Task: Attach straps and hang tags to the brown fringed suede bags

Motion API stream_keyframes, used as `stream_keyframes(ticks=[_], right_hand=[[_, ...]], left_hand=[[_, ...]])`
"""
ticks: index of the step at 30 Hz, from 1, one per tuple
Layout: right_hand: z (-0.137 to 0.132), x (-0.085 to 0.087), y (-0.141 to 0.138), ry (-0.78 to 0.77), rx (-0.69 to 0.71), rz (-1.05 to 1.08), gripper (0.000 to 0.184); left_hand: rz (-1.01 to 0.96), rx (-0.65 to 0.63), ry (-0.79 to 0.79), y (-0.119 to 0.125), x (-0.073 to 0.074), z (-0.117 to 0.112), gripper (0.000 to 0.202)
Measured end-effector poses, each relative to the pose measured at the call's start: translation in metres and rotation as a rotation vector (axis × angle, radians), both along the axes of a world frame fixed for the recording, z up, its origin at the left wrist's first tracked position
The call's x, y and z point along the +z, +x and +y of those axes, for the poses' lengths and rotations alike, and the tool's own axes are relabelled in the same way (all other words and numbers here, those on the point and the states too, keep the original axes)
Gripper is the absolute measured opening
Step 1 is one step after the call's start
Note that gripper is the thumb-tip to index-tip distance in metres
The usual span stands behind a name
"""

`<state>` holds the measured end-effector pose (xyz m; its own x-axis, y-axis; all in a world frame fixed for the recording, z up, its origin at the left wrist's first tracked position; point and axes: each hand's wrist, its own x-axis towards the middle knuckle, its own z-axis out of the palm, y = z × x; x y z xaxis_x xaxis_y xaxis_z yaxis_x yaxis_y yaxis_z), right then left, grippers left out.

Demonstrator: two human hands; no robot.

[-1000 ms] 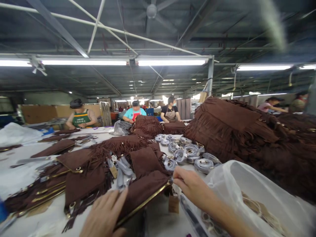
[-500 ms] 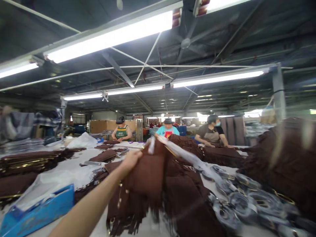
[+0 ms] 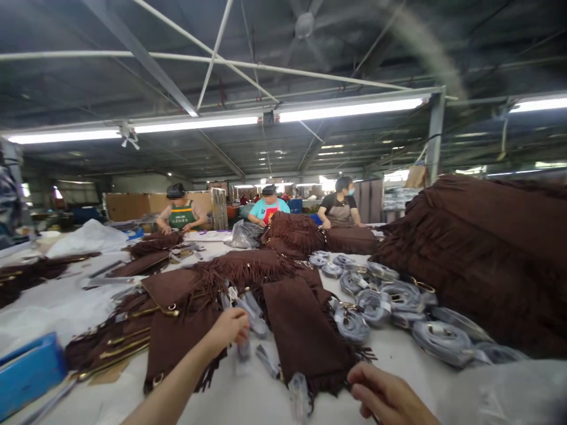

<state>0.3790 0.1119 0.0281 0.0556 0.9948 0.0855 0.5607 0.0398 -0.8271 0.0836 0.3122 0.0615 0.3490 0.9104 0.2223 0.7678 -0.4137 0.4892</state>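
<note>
My left hand (image 3: pixel 231 328) hangs over the middle of the table with its fingers curled together. Just under its fingertips is a blurred clear plastic piece (image 3: pixel 243 355); whether the fingers grip it, I cannot tell. My right hand (image 3: pixel 386 391) is low at the right, fingers loosely bent and apart, beside the fringed lower end of a dark brown fringed bag (image 3: pixel 305 330). On the left, another brown bag (image 3: pixel 181 336) with gold rings lies by my left forearm. A small plastic-wrapped piece (image 3: pixel 298 394) rests at the near end of the right-hand bag.
Coiled straps in clear plastic (image 3: pixel 374 304) cover the right middle. A tall heap of brown fringed pieces (image 3: pixel 482 260) rises at right. A blue tape dispenser (image 3: pixel 31 369) stands at left, near brown pieces with gold zips (image 3: pixel 128 342). Several co-workers (image 3: pixel 181 215) are across the table.
The brown fringed piece that my left hand held raised is now down on the table. My left hand has come lower, and my right hand has entered view. The camera has tilted down and turned right.
</note>
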Motion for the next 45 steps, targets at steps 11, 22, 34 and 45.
stream_keyframes(ticks=[11,22,34,45], right_hand=[[-0.001,-0.026,0.006,0.094,-0.049,-0.126,0.022],[-0.006,-0.014,0.001,0.041,-0.053,0.39,0.066],[-0.018,-0.013,-0.065,0.062,0.113,0.437,0.088],[-0.021,0.0,-0.051,0.027,0.196,0.533,0.029]], left_hand=[[0.479,-0.412,0.444,0.071,0.001,-0.002,0.029],[0.643,-0.228,0.739,0.045,0.103,-0.064,0.022],[0.701,-0.103,0.595,-0.012,0.034,-0.118,0.034],[0.43,-0.677,1.039,0.064,-0.035,-0.166,0.013]])
